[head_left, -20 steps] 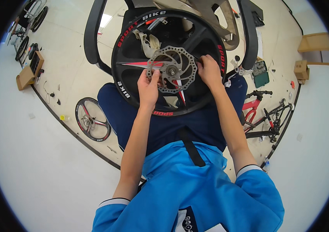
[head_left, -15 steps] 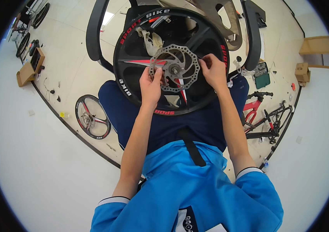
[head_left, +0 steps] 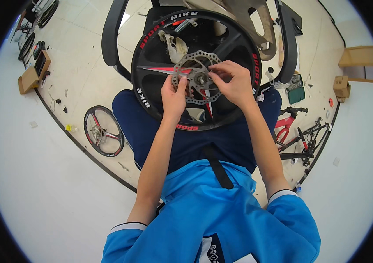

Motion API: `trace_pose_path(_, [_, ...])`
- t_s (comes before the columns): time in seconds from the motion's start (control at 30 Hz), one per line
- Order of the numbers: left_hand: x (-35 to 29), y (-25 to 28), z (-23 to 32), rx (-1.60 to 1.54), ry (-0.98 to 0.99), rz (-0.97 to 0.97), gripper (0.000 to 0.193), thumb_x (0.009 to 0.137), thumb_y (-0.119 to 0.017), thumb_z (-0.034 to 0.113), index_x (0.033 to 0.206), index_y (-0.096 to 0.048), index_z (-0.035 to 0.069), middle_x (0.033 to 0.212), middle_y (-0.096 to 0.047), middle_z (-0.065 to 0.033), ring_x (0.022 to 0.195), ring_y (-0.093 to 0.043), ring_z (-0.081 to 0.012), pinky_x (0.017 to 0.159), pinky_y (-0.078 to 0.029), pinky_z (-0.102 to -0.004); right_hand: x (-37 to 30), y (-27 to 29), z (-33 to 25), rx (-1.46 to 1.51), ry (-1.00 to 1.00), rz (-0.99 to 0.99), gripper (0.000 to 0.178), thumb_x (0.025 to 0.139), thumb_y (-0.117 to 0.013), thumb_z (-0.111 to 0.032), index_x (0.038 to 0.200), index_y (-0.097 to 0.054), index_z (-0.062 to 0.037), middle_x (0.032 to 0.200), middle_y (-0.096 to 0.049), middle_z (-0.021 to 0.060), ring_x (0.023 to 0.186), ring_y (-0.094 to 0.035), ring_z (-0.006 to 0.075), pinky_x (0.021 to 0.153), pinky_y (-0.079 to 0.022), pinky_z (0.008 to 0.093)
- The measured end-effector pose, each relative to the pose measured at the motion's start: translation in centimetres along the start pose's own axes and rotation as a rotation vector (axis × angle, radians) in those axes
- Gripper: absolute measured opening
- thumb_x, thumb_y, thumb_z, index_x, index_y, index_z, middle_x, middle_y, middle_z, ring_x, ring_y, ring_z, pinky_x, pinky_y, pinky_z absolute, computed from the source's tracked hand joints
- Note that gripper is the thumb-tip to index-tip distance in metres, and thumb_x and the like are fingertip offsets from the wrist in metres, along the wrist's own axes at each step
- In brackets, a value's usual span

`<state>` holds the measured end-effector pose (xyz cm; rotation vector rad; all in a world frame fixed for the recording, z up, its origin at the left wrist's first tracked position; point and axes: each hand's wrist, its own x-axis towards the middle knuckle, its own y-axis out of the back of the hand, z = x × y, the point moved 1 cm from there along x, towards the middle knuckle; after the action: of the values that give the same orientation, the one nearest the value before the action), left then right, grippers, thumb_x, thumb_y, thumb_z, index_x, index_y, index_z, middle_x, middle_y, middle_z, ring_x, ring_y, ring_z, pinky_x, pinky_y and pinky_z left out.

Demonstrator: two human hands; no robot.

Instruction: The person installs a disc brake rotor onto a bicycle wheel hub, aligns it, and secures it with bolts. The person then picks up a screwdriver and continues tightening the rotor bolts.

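Observation:
A black bicycle wheel (head_left: 212,124) with broad moulded spokes and red and white markings lies across my lap, tilted against a chair. Over its hub sits a silver brake disc (head_left: 199,56) with a perforated, wavy edge. My left hand (head_left: 174,97) grips the left edge of this disc, thumb on top, other fingers partly hidden beneath. Close to the threaded axle (head_left: 201,79), my right hand (head_left: 234,83) is bent over the disc's right side, thumb and forefinger drawn together. Whatever small thing they may pinch cannot be made out.
Black chair armrests (head_left: 112,35) flank the wheel. A crumpled pale cloth or glove (head_left: 176,48) shows behind its spokes. Another wheel (head_left: 117,151) lies on the floor at left; a red and black bike frame (head_left: 286,125) and a green case (head_left: 296,94) are at right.
My right hand has moved left and inward, from the disc's right edge to beside the axle. The left hand keeps its grip on the disc; the wheel appears slightly shifted right.

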<state>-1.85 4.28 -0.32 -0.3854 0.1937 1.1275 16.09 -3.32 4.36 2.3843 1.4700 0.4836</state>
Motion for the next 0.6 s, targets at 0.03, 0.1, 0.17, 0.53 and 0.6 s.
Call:
trace_pose_path(0.03, [0.01,-0.08,0.02,0.011,-0.006,0.0,0.013,0.104,-0.057,0.015,0.106,-0.058,0.002,0.083,-0.065,-0.0032,0.067,-0.063,-0.0098,0.059,-0.05,-0.0238,-0.09,-0.3,-0.06,-0.01,0.016,0.004,0.019,0.082,-0.076,-0.001,0.1,-0.075,0.0014,0.09,-0.072,0.0084,0.079,-0.071,0.014,0.07,-0.056,0.0235])
trace_pose_path(0.1, [0.0,-0.07,0.11,0.023,-0.012,-0.001,0.013,0.104,-0.057,0.015,0.108,-0.058,0.002,0.084,-0.065,-0.003,0.067,-0.063,-0.0098,0.059,-0.05,-0.0238,-0.18,-0.6,0.02,-0.039,0.048,0.007,0.019,0.081,-0.072,0.002,0.1,-0.074,0.0018,0.091,-0.072,0.0093,0.078,-0.071,0.0156,0.069,-0.057,0.0249])
trace_pose_path(0.17, [-0.08,-0.07,0.17,0.026,-0.011,-0.005,0.014,0.104,-0.057,0.015,0.109,-0.059,0.002,0.084,-0.065,-0.0027,0.068,-0.063,-0.0097,0.06,-0.05,-0.0237,-0.11,-0.79,-0.07,-0.04,0.05,0.003,0.019,0.081,-0.073,0.002,0.1,-0.074,0.0017,0.091,-0.071,0.0097,0.077,-0.071,0.0164,0.068,-0.056,0.0256])
trace_pose_path(0.53, [0.02,0.09,-0.53,0.013,0.003,0.029,0.012,0.104,-0.057,0.015,0.105,-0.059,0.003,0.085,-0.065,-0.0028,0.068,-0.063,-0.0097,0.06,-0.049,-0.0233,0.67,-0.77,-0.55,-0.102,0.127,-0.039,0.018,0.081,-0.075,0.002,0.099,-0.074,0.0004,0.091,-0.07,0.0094,0.073,-0.068,0.0185,0.067,-0.054,0.0283])
trace_pose_path(0.6, [0.0,0.08,-0.47,0.005,0.005,0.025,0.012,0.104,-0.057,0.015,0.104,-0.059,0.003,0.084,-0.065,-0.0026,0.068,-0.063,-0.0095,0.06,-0.049,-0.0232,0.71,-0.83,-0.36,-0.1,0.128,-0.042,0.018,0.081,-0.075,0.002,0.099,-0.074,0.0003,0.091,-0.07,0.0094,0.073,-0.068,0.0185,0.067,-0.054,0.0287])
